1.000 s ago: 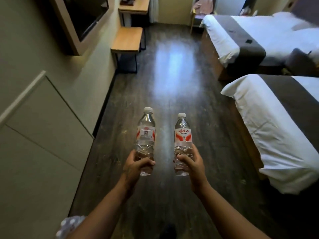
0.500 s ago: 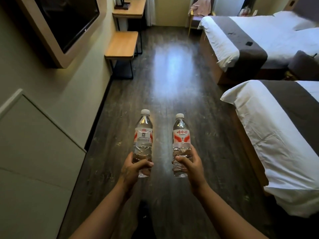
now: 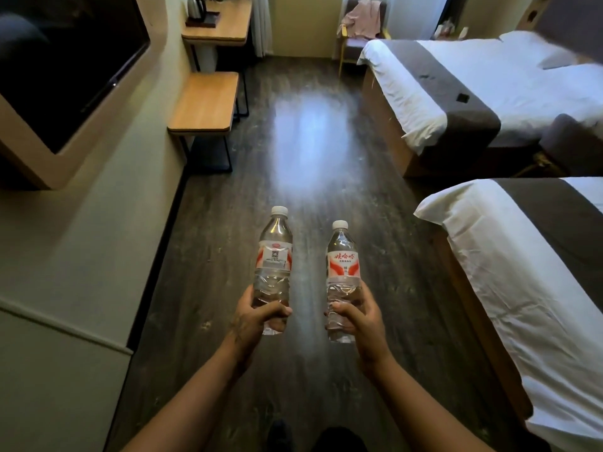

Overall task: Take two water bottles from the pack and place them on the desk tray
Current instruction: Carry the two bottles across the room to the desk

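I hold two clear water bottles upright in front of me, both with white caps and red-and-white labels. My left hand (image 3: pixel 257 319) grips the lower part of the left bottle (image 3: pixel 274 256). My right hand (image 3: pixel 359 321) grips the lower part of the right bottle (image 3: pixel 342 265). Far ahead on the left stands a wooden desk (image 3: pixel 225 31) with a dark tray (image 3: pixel 202 21) that carries a kettle (image 3: pixel 195 6). The bottle pack is out of view.
A low wooden bench (image 3: pixel 204 104) juts from the left wall below the desk. A wall-mounted TV (image 3: pixel 65 66) hangs on the left. Two beds (image 3: pixel 489 86) (image 3: pixel 522 272) line the right side. Dark wood floor (image 3: pixel 310 141) runs between them. A chair with pink cloth (image 3: pixel 362 24) stands at the far end.
The view has advanced down the room toward the desk; the bench, TV and beds appear closer. Both hands keep the bottles upright in the same grip.
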